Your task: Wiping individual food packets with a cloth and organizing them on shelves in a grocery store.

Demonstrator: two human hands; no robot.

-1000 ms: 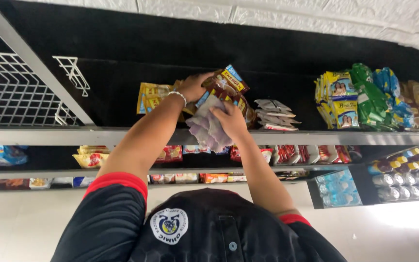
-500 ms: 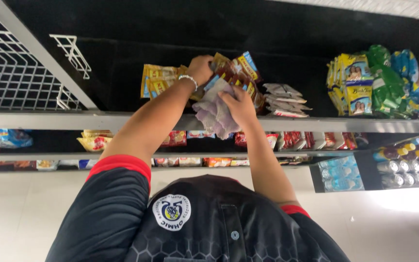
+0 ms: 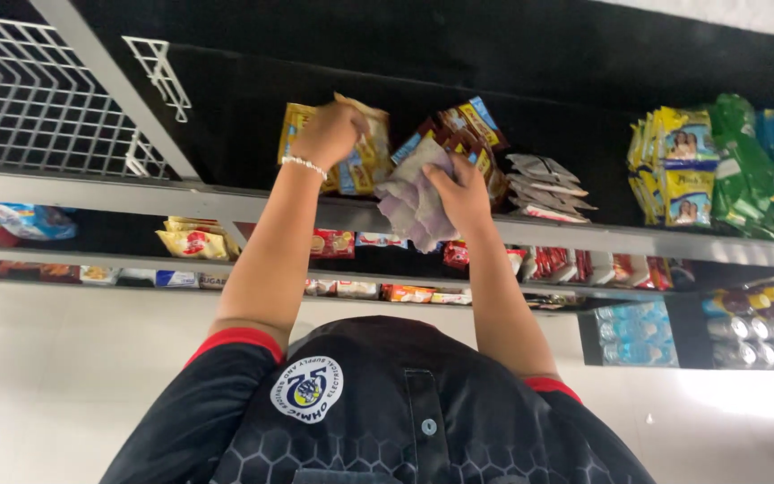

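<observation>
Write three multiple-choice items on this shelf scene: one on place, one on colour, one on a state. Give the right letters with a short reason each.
1. Where is the left hand?
A. on the yellow packets on the top shelf
B. on the floor
C. on the wire rack

2. What colour are the sleeve cuffs?
A. green
B. red
C. white

3. What is the right hand doing?
A. hanging empty
B. holding a pale cloth
C. gripping a bottle

Key: 1 A, its fingers close on the yellow packets; 2 B, red bands edge the black sleeves; 3 B, the cloth drapes from its fingers.
</observation>
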